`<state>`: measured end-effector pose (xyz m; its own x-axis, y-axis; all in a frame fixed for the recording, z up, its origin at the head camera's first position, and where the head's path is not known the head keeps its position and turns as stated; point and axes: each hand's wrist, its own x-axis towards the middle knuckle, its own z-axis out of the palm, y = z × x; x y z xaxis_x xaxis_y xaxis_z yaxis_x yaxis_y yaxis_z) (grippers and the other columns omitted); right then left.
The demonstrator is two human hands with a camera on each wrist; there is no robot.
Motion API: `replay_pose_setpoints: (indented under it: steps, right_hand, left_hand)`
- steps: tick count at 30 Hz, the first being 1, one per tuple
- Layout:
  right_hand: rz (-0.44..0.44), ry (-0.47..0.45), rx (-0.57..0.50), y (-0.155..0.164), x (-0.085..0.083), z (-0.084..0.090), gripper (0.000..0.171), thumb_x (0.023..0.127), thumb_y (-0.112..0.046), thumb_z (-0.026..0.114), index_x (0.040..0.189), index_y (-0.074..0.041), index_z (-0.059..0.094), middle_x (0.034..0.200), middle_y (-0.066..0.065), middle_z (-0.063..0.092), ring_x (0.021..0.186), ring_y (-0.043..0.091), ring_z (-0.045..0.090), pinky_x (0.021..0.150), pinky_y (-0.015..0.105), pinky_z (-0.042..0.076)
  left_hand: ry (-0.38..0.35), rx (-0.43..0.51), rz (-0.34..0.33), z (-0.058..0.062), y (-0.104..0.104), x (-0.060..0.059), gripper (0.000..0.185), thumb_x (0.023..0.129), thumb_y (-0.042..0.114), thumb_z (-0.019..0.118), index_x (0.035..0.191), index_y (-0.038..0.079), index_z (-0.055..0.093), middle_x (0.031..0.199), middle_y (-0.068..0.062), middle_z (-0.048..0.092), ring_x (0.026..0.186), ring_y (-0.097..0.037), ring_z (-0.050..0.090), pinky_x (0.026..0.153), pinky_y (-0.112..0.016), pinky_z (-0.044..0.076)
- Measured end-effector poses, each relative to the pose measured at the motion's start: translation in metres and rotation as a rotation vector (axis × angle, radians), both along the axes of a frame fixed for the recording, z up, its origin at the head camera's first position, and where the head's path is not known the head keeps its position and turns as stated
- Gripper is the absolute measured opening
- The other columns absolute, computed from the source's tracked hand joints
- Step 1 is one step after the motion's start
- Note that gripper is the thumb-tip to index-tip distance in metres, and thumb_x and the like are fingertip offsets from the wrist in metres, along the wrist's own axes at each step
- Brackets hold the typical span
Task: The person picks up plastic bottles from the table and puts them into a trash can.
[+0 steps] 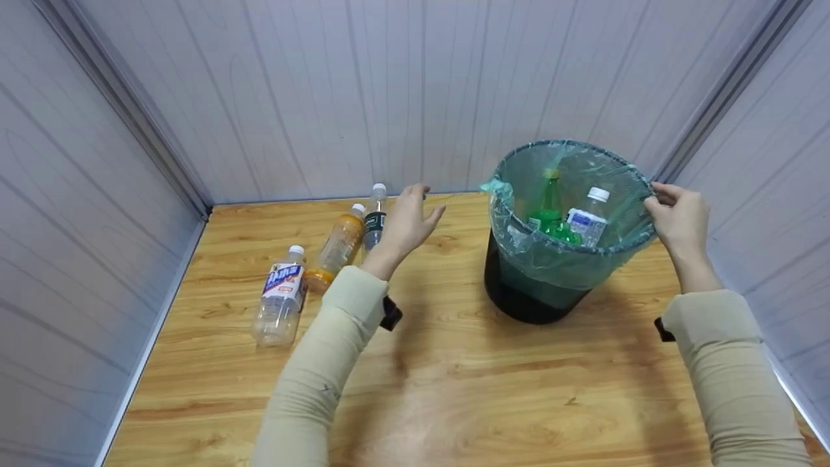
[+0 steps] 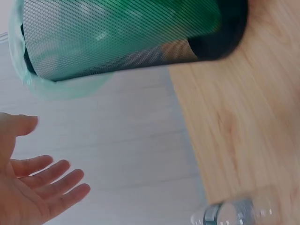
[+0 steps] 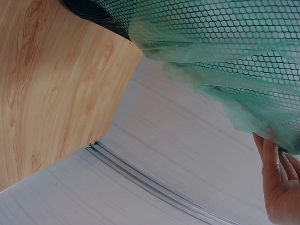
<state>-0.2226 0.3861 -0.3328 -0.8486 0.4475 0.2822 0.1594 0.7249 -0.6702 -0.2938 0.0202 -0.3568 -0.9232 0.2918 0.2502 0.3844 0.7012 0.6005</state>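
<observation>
Fingers of the right hand (image 1: pixel 677 217) pinched on the rim of the mesh bin (image 1: pixel 570 227), over the green liner bag (image 1: pixel 551 259) folded across its edge. Left hand (image 1: pixel 405 224) hovering open, fingers spread and relaxed, holding nothing, just above the dark bottle (image 1: pixel 374 224) lying beside the orange bottle (image 1: pixel 337 250) and the clear bottle (image 1: pixel 280 295) on the wooden table (image 1: pixel 454 389). Probably light, slick plastic, apt to roll; best grasped round the body. Bin standing right of centre, two bottles already inside.

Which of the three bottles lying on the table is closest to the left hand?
The dark-labelled bottle, furthest right of the three, right beside the left hand. The orange bottle and clear bottle lie further left.
</observation>
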Motion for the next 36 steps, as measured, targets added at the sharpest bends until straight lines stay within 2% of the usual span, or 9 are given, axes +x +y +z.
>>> replay_pose_setpoints:
  steps: [8, 14, 19, 22, 25, 28, 31, 34, 36]
  right_hand:
    - [0.002, -0.008, -0.009, -0.001, -0.001, 0.000, 0.038, 0.085, -0.010, 0.042, 0.119, 0.003, 0.053, 0.110, 0.024, 0.056, 0.099, 0.031, 0.054, 0.057, 0.011, 0.035]
    - [-0.003, -0.011, -0.020, -0.001, 0.000, 0.000, 0.039, 0.084, -0.009, 0.042, 0.119, 0.003, 0.053, 0.111, 0.024, 0.056, 0.098, 0.030, 0.053, 0.057, 0.012, 0.034]
    - [-0.002, 0.007, -0.003, -0.001, 0.001, 0.000, 0.038, 0.084, -0.009, 0.042, 0.118, 0.002, 0.055, 0.108, 0.023, 0.058, 0.083, 0.014, 0.055, 0.054, 0.012, 0.033]
    - [0.001, 0.015, 0.007, -0.002, 0.001, 0.000, 0.038, 0.084, -0.009, 0.042, 0.118, 0.002, 0.055, 0.107, 0.023, 0.058, 0.078, 0.009, 0.052, 0.052, 0.014, 0.032]
    - [0.001, 0.014, 0.009, -0.003, 0.001, -0.001, 0.038, 0.084, -0.009, 0.042, 0.118, 0.002, 0.055, 0.108, 0.023, 0.058, 0.085, 0.019, 0.055, 0.053, 0.014, 0.032]
    - [0.005, 0.012, 0.007, -0.002, 0.000, -0.001, 0.038, 0.085, -0.009, 0.041, 0.119, 0.002, 0.054, 0.109, 0.024, 0.057, 0.093, 0.030, 0.054, 0.054, 0.013, 0.033]
    - [0.012, 0.009, 0.004, -0.002, 0.000, -0.001, 0.038, 0.086, -0.010, 0.041, 0.119, 0.002, 0.053, 0.110, 0.024, 0.057, 0.097, 0.033, 0.054, 0.056, 0.014, 0.034]
    - [0.009, 0.008, 0.009, -0.001, 0.000, 0.000, 0.037, 0.086, -0.010, 0.042, 0.119, 0.002, 0.054, 0.109, 0.023, 0.057, 0.098, 0.033, 0.054, 0.058, 0.013, 0.034]
    - [0.009, 0.014, 0.010, -0.001, 0.000, 0.000, 0.037, 0.086, -0.010, 0.042, 0.119, 0.002, 0.054, 0.108, 0.023, 0.057, 0.097, 0.033, 0.054, 0.058, 0.013, 0.034]
  left_hand:
    - [-0.016, -0.174, 0.083, -0.007, -0.037, 0.006, 0.036, 0.084, 0.024, 0.060, 0.106, -0.004, 0.058, 0.102, -0.015, 0.059, 0.089, -0.026, 0.058, 0.071, -0.035, 0.049]
    - [-0.107, -0.292, 0.113, -0.012, -0.053, 0.011, 0.023, 0.081, 0.023, 0.061, 0.081, 0.000, 0.060, 0.079, -0.011, 0.060, 0.066, -0.022, 0.056, 0.058, -0.038, 0.047]
    - [-0.189, -0.385, 0.123, -0.019, -0.066, 0.017, 0.031, 0.080, 0.025, 0.060, 0.093, -0.003, 0.060, 0.089, -0.017, 0.061, 0.075, -0.028, 0.059, 0.062, -0.042, 0.048]
    - [-0.208, -0.440, 0.094, -0.027, -0.074, 0.022, 0.035, 0.079, 0.023, 0.061, 0.098, -0.006, 0.059, 0.092, -0.020, 0.062, 0.079, -0.030, 0.060, 0.065, -0.042, 0.048]
    - [-0.227, -0.489, 0.055, -0.036, -0.082, 0.026, 0.041, 0.077, 0.023, 0.065, 0.106, -0.006, 0.056, 0.099, -0.021, 0.060, 0.088, -0.031, 0.058, 0.071, -0.043, 0.047]
    - [-0.288, -0.523, 0.026, -0.044, -0.089, 0.029, 0.048, 0.076, 0.023, 0.068, 0.114, -0.003, 0.052, 0.105, -0.021, 0.058, 0.095, -0.032, 0.055, 0.077, -0.043, 0.045]
    - [-0.371, -0.583, 0.017, -0.051, -0.095, 0.030, 0.042, 0.078, 0.025, 0.067, 0.108, -0.003, 0.056, 0.101, -0.018, 0.060, 0.090, -0.030, 0.056, 0.076, -0.043, 0.046]
    - [-0.454, -0.645, 0.044, -0.056, -0.100, 0.031, 0.034, 0.078, 0.029, 0.066, 0.094, -0.001, 0.063, 0.093, -0.015, 0.061, 0.083, -0.027, 0.056, 0.073, -0.046, 0.046]
    - [-0.501, -0.669, 0.063, -0.060, -0.102, 0.031, 0.035, 0.077, 0.031, 0.067, 0.094, 0.000, 0.063, 0.094, -0.015, 0.061, 0.084, -0.027, 0.055, 0.073, -0.048, 0.045]
